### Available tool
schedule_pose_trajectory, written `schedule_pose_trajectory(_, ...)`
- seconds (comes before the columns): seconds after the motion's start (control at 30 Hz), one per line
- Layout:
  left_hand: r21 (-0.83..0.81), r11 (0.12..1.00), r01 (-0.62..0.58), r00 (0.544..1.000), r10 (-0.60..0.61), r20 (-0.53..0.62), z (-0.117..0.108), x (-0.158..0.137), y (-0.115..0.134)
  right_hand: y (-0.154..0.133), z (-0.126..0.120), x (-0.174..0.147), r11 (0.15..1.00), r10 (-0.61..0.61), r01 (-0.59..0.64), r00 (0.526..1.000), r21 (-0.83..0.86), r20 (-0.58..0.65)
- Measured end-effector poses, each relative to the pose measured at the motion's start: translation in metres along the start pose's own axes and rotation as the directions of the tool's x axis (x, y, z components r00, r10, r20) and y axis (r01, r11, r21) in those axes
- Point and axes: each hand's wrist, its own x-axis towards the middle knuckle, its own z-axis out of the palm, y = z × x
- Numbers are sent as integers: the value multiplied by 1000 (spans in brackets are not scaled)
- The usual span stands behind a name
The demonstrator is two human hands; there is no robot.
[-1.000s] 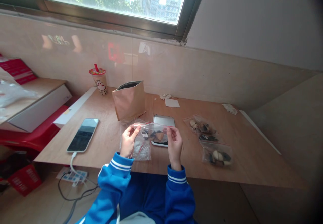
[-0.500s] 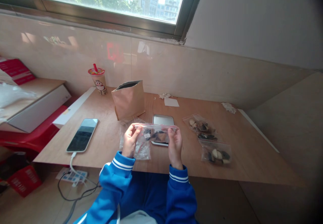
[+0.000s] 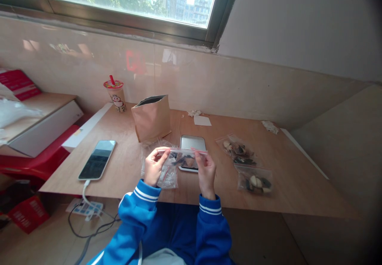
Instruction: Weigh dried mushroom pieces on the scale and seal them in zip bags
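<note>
Zip bag of dark and tan pieces [image 3: 181, 160]: held up by its top strip [image 3: 182, 151] over the table [image 3: 298, 185], partly hiding a silver-topped flat device [image 3: 193, 142]. Left hand [image 3: 153, 167] pinches one end, thumb and fingers narrowed on the plastic; right hand [image 3: 206, 171] has the other end likewise. From my remote seat I read this as work on the seal; whether the zip is fully closed, I cannot tell. I'd want the strip straight and level, thumb pressed firmly against finger along its whole length, pieces hanging clear of the track. Around and under the left hand: clear bags [image 3: 169, 178]. Beyond: upright brown pouch [image 3: 151, 119], open-topped. Well to the right: filled bags [image 3: 256, 182].
</note>
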Motion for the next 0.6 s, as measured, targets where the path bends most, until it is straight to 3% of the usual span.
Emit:
schedule_pose_trajectory(0.2, -72, 996, 53, 998, -55, -28, -2, 2, -3, -2, 1, -1, 1000, -4, 3, 998, 21, 55)
schedule_pose_trajectory(0.37, -172, 977, 127, 990, -114, 85, -7, 5, -11, -6, 6, -4, 998, -36, 26, 987, 61, 158)
schedule_pose_trajectory(0.6, -135, 982, 133, 988, -120, 99, -9, 4, -18, 1, 7, -3, 1000, 10, -5, 981, -27, 196)
